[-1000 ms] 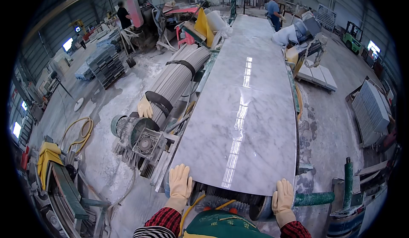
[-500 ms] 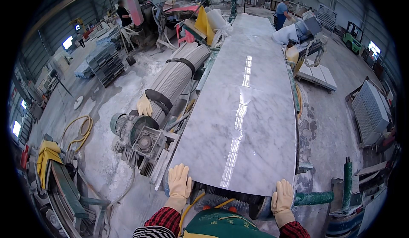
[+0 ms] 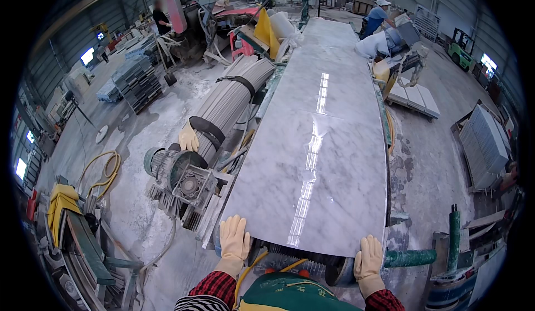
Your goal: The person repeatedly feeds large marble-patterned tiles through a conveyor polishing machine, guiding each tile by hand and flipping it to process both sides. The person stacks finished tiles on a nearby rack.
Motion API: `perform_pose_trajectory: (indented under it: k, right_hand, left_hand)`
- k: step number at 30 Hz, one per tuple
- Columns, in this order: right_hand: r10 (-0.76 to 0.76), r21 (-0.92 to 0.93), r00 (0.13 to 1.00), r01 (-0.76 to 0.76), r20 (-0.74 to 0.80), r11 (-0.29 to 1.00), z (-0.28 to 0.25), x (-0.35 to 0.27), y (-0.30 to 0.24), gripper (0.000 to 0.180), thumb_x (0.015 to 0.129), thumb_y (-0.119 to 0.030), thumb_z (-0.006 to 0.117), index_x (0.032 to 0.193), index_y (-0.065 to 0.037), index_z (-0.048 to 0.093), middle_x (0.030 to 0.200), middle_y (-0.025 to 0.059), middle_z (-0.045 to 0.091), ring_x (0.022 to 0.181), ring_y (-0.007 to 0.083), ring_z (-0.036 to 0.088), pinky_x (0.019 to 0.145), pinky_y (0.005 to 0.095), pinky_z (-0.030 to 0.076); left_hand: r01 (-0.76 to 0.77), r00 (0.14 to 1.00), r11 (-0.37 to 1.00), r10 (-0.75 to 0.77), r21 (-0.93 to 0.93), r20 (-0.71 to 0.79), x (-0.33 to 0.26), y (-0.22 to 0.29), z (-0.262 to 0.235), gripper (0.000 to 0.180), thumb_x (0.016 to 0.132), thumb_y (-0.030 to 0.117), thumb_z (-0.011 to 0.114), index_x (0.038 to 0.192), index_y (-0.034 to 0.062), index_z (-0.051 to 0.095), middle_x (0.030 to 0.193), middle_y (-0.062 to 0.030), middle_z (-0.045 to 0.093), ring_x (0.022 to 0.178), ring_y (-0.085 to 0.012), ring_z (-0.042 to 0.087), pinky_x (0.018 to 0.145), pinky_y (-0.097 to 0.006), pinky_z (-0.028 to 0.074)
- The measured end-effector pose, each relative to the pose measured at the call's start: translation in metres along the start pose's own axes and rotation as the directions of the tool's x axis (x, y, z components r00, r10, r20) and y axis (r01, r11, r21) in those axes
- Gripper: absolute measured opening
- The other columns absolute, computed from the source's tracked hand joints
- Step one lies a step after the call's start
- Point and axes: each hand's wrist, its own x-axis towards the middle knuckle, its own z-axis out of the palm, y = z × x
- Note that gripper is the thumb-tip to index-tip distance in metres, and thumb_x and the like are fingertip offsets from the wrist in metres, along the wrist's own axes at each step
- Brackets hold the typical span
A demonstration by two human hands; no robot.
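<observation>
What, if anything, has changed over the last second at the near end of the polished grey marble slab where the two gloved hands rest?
Almost nothing has visibly changed. The left hand in its pale work glove still rests on the near edge of the polished grey marble slab, and the right hand stays on that edge at the other corner. Neither hand took hold of anything new or let go. The slab, the roller beneath it and the grey motor at the left sit as before.

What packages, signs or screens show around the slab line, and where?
White sack: far right of the polished slab, bulging, beside a person in blue.
Wrapped grey bundle: left of the slab, long roll with black straps.
Stacked grey tiles: right floor, on a pallet.
No signs or screens can be made out.
Both gloved hands, left hand and right hand, rest on the slab's near edge.
</observation>
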Motion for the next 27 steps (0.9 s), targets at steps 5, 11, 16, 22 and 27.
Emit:
perform_pose_trajectory:
  k: [5,11,16,22,27]
  right_hand:
    - [-0.005,0.010,1.000,0.006,-0.031,1.000,0.001,-0.001,-0.002,0.046,0.095,-0.020,0.054,0.133,0.005,0.057,0.136,0.0307,0.057,0.125,0.0520,0.051,0.112,0.0586,0.038]
    - [0.028,0.052,0.999,-0.026,-0.034,0.998,-0.012,0.003,-0.014,0.045,0.094,-0.020,0.055,0.133,0.002,0.058,0.137,0.0282,0.057,0.126,0.0500,0.052,0.112,0.0570,0.039]
    - [0.080,0.028,0.987,-0.077,-0.137,0.997,-0.003,-0.009,-0.010,0.044,0.092,-0.019,0.060,0.131,0.000,0.061,0.135,0.0260,0.060,0.127,0.0481,0.054,0.114,0.0567,0.038]
    - [0.111,0.216,0.975,-0.068,-0.195,0.974,-0.020,-0.024,-0.035,0.035,0.090,-0.009,0.061,0.123,0.000,0.062,0.128,0.0262,0.062,0.120,0.0481,0.057,0.109,0.0550,0.042]
    - [-0.012,0.329,0.979,0.079,-0.203,0.941,-0.029,-0.066,-0.030,0.033,0.085,-0.002,0.063,0.118,0.001,0.061,0.125,0.0226,0.062,0.113,0.0435,0.059,0.101,0.0483,0.047]
  left_hand:
    - [-0.010,1.000,1.000,0.010,-0.008,-0.001,-0.002,-0.003,0.000,0.050,0.096,0.028,0.061,0.139,0.0035,0.059,0.147,-0.0218,0.054,0.139,-0.0444,0.045,0.120,-0.060,0.027]
    - [-0.062,0.998,0.998,0.062,0.029,-0.006,-0.006,-0.008,-0.003,0.054,0.096,0.030,0.063,0.141,0.0023,0.056,0.148,-0.0231,0.052,0.138,-0.0453,0.045,0.119,-0.060,0.028]
    - [-0.279,0.931,0.942,0.313,-0.186,0.189,0.020,0.037,-0.034,0.067,0.082,0.029,0.079,0.139,0.0010,0.055,0.144,-0.0239,0.053,0.135,-0.0450,0.047,0.116,-0.058,0.033]
    - [-0.483,0.795,0.830,0.549,-0.278,0.256,0.034,0.113,0.004,0.081,0.068,0.017,0.084,0.141,0.0022,0.052,0.143,-0.0238,0.051,0.130,-0.0460,0.049,0.111,-0.054,0.038]
    - [-0.525,0.783,0.842,0.535,-0.125,0.316,0.042,0.131,0.030,0.084,0.066,0.006,0.075,0.145,0.0078,0.050,0.149,-0.0194,0.048,0.138,-0.0416,0.045,0.115,-0.053,0.035]
